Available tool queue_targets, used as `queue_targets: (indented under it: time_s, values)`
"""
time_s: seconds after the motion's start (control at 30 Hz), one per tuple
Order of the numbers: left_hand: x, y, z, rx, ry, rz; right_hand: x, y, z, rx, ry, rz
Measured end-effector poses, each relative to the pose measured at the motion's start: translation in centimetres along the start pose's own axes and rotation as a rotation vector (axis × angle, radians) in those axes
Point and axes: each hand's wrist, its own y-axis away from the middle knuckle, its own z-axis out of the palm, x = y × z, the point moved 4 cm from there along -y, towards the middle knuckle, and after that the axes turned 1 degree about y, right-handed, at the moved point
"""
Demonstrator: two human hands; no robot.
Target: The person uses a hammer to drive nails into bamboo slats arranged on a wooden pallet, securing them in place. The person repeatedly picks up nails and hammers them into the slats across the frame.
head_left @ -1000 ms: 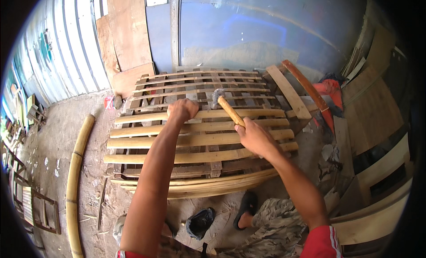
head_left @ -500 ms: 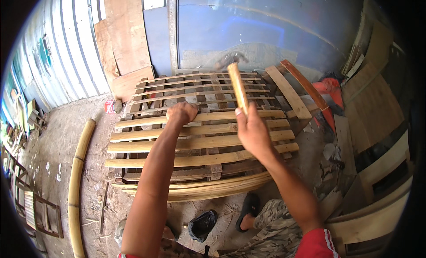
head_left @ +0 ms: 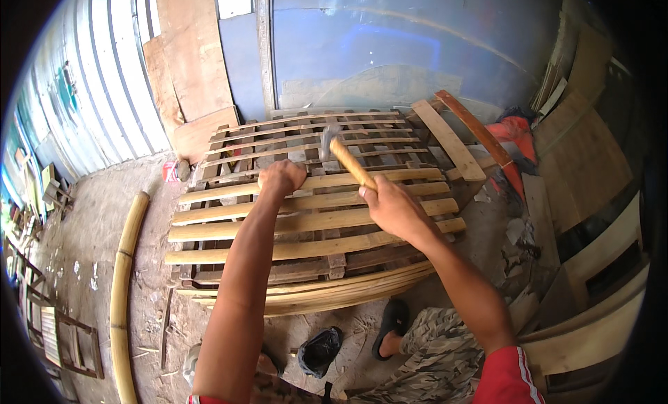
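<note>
My right hand (head_left: 393, 208) is wrapped around the wooden handle of a hammer (head_left: 352, 163). The hammer's metal head, slightly blurred, hangs over the slatted frame just beyond and to the right of my left hand (head_left: 282, 176). That left hand is closed and rests on the far edge of a pale bamboo slat (head_left: 369, 178). Whatever its fingers pinch is hidden. Several wide bamboo slats (head_left: 334, 222) lie side by side across a dark wooden frame (head_left: 299, 270). Thinner slats (head_left: 313, 134) cross its far part.
More bamboo strips (head_left: 348, 293) lie along the near side. A black plastic bag (head_left: 320, 352) sits on the floor by my feet. At left lies a long bamboo pole (head_left: 124, 286). Planks (head_left: 449, 141) lean at the right, and a blue wall (head_left: 403, 49) stands behind.
The hammer has swung down and to the left, from upright to tilted, its head now closer to my left hand. My left hand stays on the slat.
</note>
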Motion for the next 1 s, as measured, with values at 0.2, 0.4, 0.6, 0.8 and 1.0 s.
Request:
queue_targets:
  time_s: [0.2,0.4,0.6,0.8,1.0]
  values:
    - [-0.3,-0.5,0.1,0.005,0.002,-0.007,-1.0,0.7,0.8,0.061,0.022,0.035]
    - [0.0,-0.3,0.0,0.016,-0.014,0.011,0.5,0.6,1.3,-0.024,0.000,0.075]
    - [0.2,-0.1,-0.1,0.010,0.004,0.013,1.6,0.1,1.4,-0.040,-0.016,-0.002]
    - [-0.2,-0.5,0.3,0.011,-0.012,0.006,-0.7,1.1,-0.3,0.284,-0.247,-0.060]
    - [-0.4,-0.4,0.2,0.005,-0.016,-0.005,0.2,0.8,1.8,-0.055,-0.021,-0.036]
